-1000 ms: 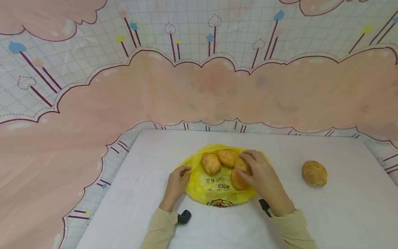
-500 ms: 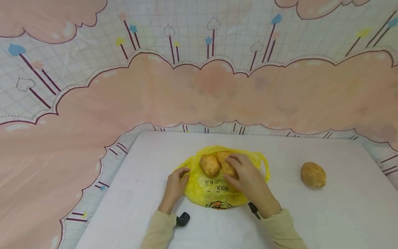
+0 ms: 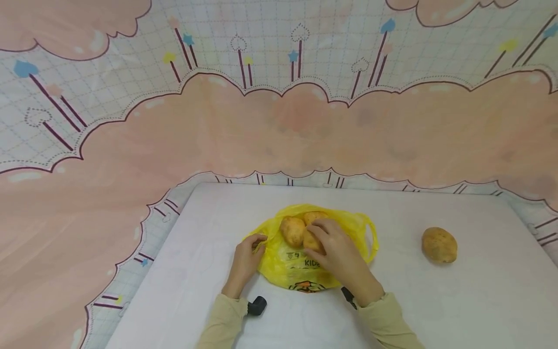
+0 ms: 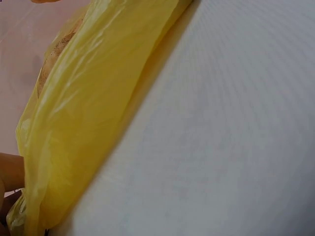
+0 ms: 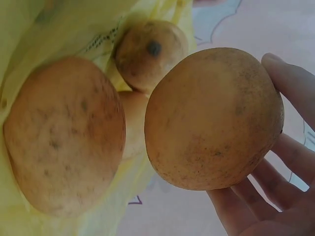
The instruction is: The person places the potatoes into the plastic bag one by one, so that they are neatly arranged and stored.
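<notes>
A yellow plastic bag [image 3: 279, 264] with dark print lies on the white table, its mouth spread. My left hand [image 3: 245, 261] pinches the bag's left edge; the left wrist view shows the yellow film [image 4: 93, 98] with part of a finger at lower left. Over the bag, my right hand [image 3: 342, 254] holds a potato [image 3: 313, 242] between thumb and fingers. The right wrist view shows this held potato [image 5: 211, 123] close up, beside a larger-looking potato [image 5: 64, 137] and a smaller-looking one [image 5: 152, 51] with a dark spot. Another potato [image 3: 293, 231] rests in the bag; one behind [image 3: 315, 216] is partly hidden.
A single potato [image 3: 439, 245] lies apart on the right of the white table [image 3: 479, 300]. One bag handle loop [image 3: 373, 237] sticks out to the right. A printed pink and white cloth [image 3: 279, 131] hangs behind the table.
My right hand has moved left with the potato, towards the other potatoes in the bag. The bag's right handle has come into view. My left hand keeps its place.
</notes>
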Demonstrator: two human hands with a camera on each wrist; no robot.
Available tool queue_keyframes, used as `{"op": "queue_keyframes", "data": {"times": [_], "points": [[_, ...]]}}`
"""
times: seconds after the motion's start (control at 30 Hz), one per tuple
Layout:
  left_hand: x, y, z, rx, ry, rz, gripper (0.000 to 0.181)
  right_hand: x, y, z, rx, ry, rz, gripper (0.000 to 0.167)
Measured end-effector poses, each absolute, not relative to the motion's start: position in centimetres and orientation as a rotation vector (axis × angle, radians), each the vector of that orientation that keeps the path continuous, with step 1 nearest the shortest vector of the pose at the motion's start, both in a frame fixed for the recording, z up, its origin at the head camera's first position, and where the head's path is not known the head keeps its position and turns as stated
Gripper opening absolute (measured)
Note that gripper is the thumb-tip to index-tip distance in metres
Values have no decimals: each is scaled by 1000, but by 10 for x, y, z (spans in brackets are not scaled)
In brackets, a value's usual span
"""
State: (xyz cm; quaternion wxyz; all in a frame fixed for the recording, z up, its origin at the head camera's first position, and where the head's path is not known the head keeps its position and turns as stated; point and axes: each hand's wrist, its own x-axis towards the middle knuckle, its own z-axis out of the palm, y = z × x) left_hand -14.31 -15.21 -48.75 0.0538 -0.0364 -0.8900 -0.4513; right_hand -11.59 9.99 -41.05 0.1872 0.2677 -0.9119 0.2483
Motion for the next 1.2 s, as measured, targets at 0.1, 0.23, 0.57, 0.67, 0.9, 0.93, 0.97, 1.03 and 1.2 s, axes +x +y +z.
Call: {"op": "queue_keyframes", "data": {"times": [0.1,0.23,0.57,0.67,0.9,0.93,0.97,1.03,1.2], "points": [[-143,-152,-487,-119,-2697,-1367,20,-115,96,-414,756,-2582,667,47],[-143,-151,-487,-109,-2701,-1373,20,-113,90,-418,756,-2613,655,47],[-144,-150,-488,-120,-2689,-1398,21,-109,83,-426,813,-2692,710,47],[-143,-151,-488,-115,-2691,-1389,20,-109,82,-427,831,-2708,708,48],[-143,-152,-486,-120,-2702,-1363,20,-108,82,-428,859,-2708,668,47],[-143,-152,-486,-121,-2702,-1362,20,-108,82,-429,866,-2710,663,46],[-143,-151,-486,-121,-2703,-1361,20,-108,83,-430,871,-2712,656,46],[-143,-151,-485,-114,-2704,-1362,20,-108,83,-431,883,-2713,648,45],[-144,-151,-486,-89,-2711,-1372,20,-107,83,-433,907,-2715,637,43]]}}
